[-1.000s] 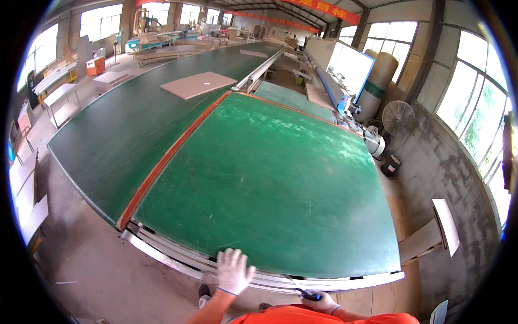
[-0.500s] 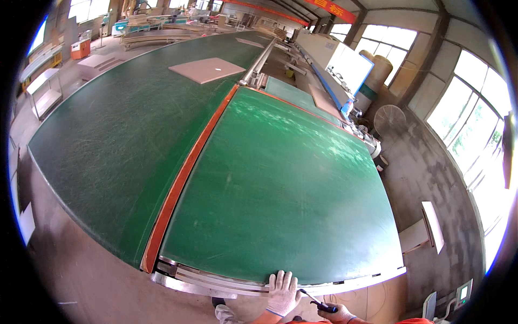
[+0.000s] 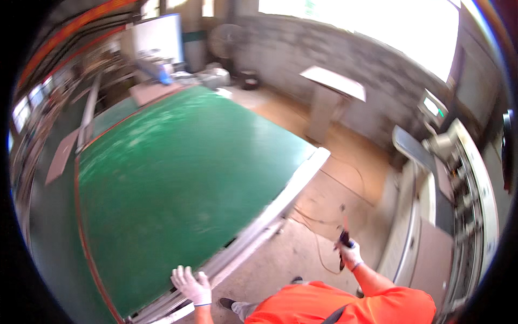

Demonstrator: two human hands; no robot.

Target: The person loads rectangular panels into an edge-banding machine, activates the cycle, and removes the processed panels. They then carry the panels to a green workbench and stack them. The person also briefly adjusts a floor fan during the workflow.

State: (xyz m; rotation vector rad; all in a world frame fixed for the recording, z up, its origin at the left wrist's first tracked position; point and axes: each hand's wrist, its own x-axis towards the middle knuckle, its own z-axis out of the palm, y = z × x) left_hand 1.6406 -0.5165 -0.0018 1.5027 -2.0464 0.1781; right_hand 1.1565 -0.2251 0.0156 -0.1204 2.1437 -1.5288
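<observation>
From here, left hand (image 3: 193,286), spread wide, rests at the edge of the green table (image 3: 199,178), seemingly for balance; right hand (image 3: 349,254) wraps a dark-handled tool (image 3: 343,237), tip jutting forward beyond it, probably to spare the tabletop.

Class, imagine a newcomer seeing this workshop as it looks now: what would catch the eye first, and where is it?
The broad green surface stands out first, filling the left and middle of the view, with the gloved left hand spread at its near edge. Next comes the bright orange shirt at the bottom, then the gloved right hand gripping a dark-handled tool right of centre. A window glares white at upper right.
</observation>
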